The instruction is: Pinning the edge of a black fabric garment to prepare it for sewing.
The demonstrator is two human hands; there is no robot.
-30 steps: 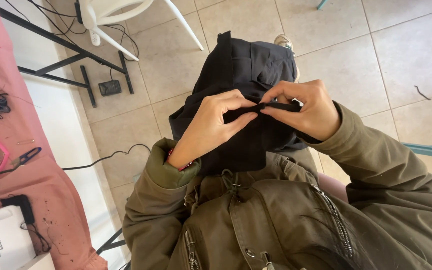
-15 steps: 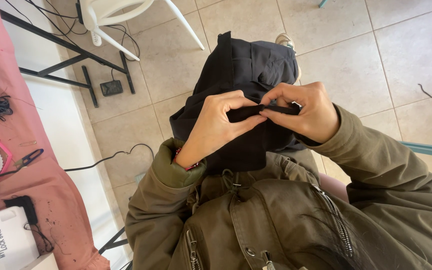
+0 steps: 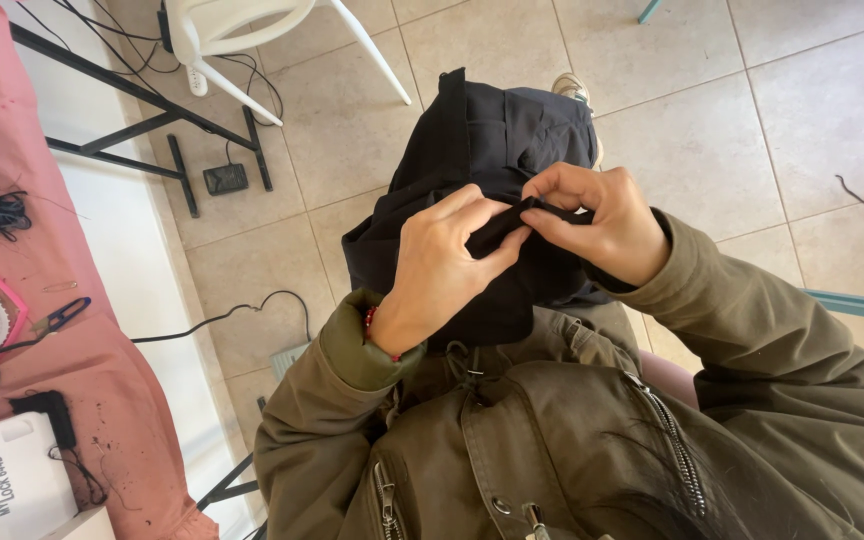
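The garment (image 3: 492, 150) is black, soft cloth, bunched and folded on the person's lap, hanging down over the knees towards the tiled floor. A stitched seam or band runs straight along its upper left edge. Near its middle a narrow fold of the cloth is raised into a ridge, pinched from both sides between the left hand (image 3: 442, 270) and right hand (image 3: 602, 215).

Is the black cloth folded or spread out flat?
Folded: both hands, left hand and right hand, pinch a creased edge of the black cloth.
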